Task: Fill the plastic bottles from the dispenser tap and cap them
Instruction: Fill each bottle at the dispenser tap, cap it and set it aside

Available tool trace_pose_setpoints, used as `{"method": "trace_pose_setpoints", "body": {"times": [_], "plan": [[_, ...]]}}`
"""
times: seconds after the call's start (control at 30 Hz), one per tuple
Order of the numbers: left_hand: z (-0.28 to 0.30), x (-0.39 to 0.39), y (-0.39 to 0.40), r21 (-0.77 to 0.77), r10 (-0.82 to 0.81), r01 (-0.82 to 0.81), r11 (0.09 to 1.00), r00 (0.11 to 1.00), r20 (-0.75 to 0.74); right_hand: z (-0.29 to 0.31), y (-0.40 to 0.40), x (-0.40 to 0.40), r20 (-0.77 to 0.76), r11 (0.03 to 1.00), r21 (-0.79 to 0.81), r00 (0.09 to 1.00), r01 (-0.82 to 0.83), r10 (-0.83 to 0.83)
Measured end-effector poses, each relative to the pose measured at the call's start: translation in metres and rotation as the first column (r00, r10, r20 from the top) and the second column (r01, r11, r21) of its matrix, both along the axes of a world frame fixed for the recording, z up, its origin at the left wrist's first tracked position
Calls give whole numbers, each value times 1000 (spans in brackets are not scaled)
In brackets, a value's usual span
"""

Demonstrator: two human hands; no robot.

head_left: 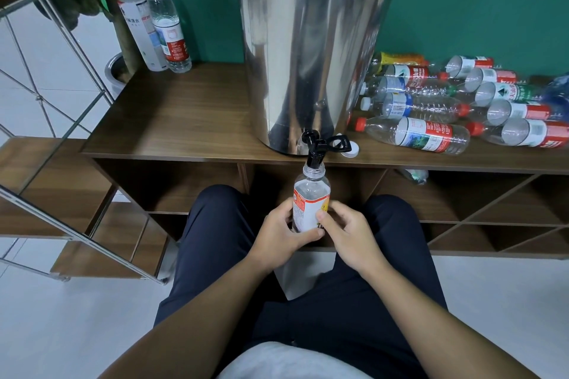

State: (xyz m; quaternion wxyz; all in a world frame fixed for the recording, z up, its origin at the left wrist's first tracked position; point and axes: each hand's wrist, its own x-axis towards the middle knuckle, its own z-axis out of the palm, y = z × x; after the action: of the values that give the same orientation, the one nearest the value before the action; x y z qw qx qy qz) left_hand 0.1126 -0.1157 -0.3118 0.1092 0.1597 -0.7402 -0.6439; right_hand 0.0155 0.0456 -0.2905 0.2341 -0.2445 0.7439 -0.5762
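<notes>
Lap: dark trousers (212, 255) and a pale shirt hem are filling the bottom of the view, nearest the camera.
Table: the wooden table (184, 114) is carrying everything, with open shelf compartments below.
Dispenser: the steel dispenser (308, 49) is standing at the table's front edge; its top is cut off by the frame.
Empties: a heap of capped bottles (455, 108) is lying on its side to the right; two bottles are standing upright at the back left.
Left hand: the left hand (283, 234) is wrapping round the lower part of the bottle (311, 197), thumb across the front.
Right hand: the right hand (348, 234) is steadying the same bottle, thumb pressing on the label, fingers curled.
Tap: the black tap (315, 151) is sitting right in the bottle's open mouth.
Cap: a white cap (351, 151) is lying on the table beside the tap.
Doing it well: keeping the neck centred and upright under the spout, shutting off before overflow.
Hard to tell: the water level and whether water is flowing.
</notes>
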Motion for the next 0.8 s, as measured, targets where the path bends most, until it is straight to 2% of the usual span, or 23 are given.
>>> {"method": "trace_pose_setpoints", "body": {"times": [0.37,0.47,0.8], "plan": [[-2,-1,0,26,11,-11,1000,1000,1,14,1,0,47,1000,22,999,-15,14],[-3,-2,-1,26,11,-11,1000,1000,6,22,3,-5,-19,998,53,1000,-21,22],[-2,-2,-1,7,5,-5,1000,1000,29,76,-5,-36,-118,984,-90,980,151,-161]]}}
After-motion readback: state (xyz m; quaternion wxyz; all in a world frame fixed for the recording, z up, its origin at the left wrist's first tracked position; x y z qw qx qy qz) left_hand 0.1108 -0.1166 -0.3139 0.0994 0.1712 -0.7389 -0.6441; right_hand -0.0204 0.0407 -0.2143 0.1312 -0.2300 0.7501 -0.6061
